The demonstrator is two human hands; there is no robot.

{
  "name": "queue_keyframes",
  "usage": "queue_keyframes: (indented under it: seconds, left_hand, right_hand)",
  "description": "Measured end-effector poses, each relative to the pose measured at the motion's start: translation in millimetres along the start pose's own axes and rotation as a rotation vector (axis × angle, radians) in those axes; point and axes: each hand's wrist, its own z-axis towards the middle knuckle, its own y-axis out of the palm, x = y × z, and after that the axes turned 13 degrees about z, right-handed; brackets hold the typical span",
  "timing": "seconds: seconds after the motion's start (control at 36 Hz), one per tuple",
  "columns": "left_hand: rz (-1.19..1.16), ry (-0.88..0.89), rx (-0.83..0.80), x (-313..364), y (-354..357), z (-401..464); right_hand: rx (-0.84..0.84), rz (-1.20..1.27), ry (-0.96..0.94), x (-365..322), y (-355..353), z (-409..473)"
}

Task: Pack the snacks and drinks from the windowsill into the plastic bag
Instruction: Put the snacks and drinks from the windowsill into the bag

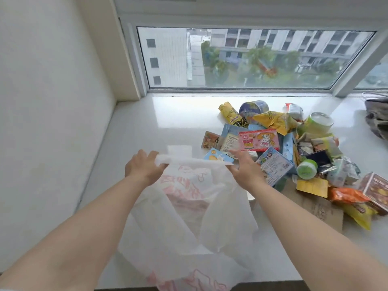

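A thin white plastic bag (189, 217) with pink print hangs over the white windowsill (147, 127), held up by both hands at its top edge. My left hand (142, 168) pinches the left end of the rim and my right hand (245, 168) grips the right end. To the right lies a heap of snacks: a pink box (259, 140), a blue printed box (274, 164), a yellow crisp bag (275, 120), a yellow stick pack (232, 114), a blue can (254, 108), a green-lidded cup (307, 169) and a pale green tub (318, 122).
A brown cardboard sheet (315, 204) lies under the heap's near side, with an orange packet (346, 195) and a brown box (375, 189) on it. A grey bag (378, 116) sits at the far right. The window glass (252, 59) runs along the back, a wall on the left.
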Motion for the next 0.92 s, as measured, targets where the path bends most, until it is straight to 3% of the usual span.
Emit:
queue_keyframes:
  seconds: [0.14,0.36,0.5,0.58,0.64,0.72,0.81,0.92]
  left_hand:
    - [0.211,0.192,0.075,-3,10,21]
    - [0.441,0.494,0.043,-36,43,45]
    - [0.569,0.560,-0.028,-60,66,53]
    - [0.482,0.526,-0.068,-61,73,55]
    - [0.388,0.574,0.052,-48,76,56]
    - [0.293,0.690,0.199,-17,73,57]
    - [0.344,0.686,0.033,8,78,58]
    - [0.355,0.614,-0.229,29,90,60]
  right_hand:
    - [-0.039,-0.134,-0.018,-2,16,14]
    - [0.116,-0.205,0.142,-4,31,47]
    - [0.138,-0.261,0.246,-3,44,63]
    - [0.246,-0.048,0.325,0,56,65]
    - [0.283,0.050,0.313,1,67,66]
    - [0.258,-0.085,0.108,2,82,62]
    - [0.091,-0.391,-0.105,11,94,57]
    - [-0.356,-0.478,0.106,29,101,53]
